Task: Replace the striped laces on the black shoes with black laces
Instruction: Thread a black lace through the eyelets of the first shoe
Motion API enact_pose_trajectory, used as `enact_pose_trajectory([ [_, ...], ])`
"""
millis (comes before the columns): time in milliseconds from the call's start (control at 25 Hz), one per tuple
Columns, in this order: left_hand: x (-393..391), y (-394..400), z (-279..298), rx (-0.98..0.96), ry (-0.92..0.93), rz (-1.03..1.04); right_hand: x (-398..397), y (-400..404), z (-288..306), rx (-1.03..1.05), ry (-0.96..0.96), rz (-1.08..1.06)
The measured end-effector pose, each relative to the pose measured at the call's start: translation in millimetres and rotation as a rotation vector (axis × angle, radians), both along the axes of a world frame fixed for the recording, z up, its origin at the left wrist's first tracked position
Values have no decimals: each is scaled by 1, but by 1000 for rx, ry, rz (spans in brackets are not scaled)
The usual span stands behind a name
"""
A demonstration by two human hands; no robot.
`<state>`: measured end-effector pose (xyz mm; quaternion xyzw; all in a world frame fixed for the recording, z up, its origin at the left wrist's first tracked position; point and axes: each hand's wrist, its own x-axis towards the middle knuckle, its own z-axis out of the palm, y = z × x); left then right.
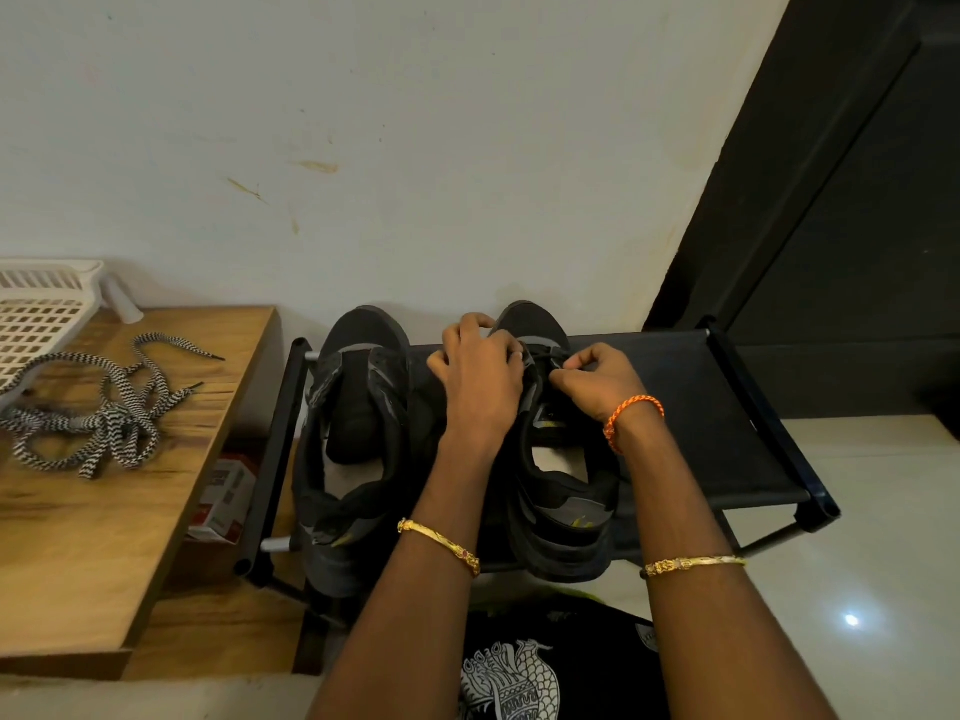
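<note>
On the black fabric shoe rack point(727, 407) at centre frame, our left hand point(480, 371) grips the right-hand black shoe point(561, 491); our right hand point(597, 376) pinches its black lace point(545, 356). Striped laces point(104, 407) lie on the wooden table point(78, 537) at left.

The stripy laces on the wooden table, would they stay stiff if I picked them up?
Probably not. The striped laces lie in loose curls and tangles on the wooden table, so they would likely flop and dangle. They look thin, so probably light. Being knotted together, they may lift as one clump.
</note>
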<state>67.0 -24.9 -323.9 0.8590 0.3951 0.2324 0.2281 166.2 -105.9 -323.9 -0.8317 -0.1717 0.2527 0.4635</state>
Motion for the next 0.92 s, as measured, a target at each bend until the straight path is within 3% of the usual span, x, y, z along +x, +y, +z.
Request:
enact_pose_trajectory([
  [120,-3,1,2,5,20,50,-2,0,-2,22,-7,-22],
  [480,-40,22,27,53,-143,526,-3,-9,-3,86,23,-44],
  [560,-39,20,28,88,-127,458,-3,-8,-3,87,21,-38],
  [720,-18,2,19,144,54,31,-1,-6,-3,72,13,-19],
  [920,-1,-3,4,91,110,7,1,-6,-3,64,21,8],
])
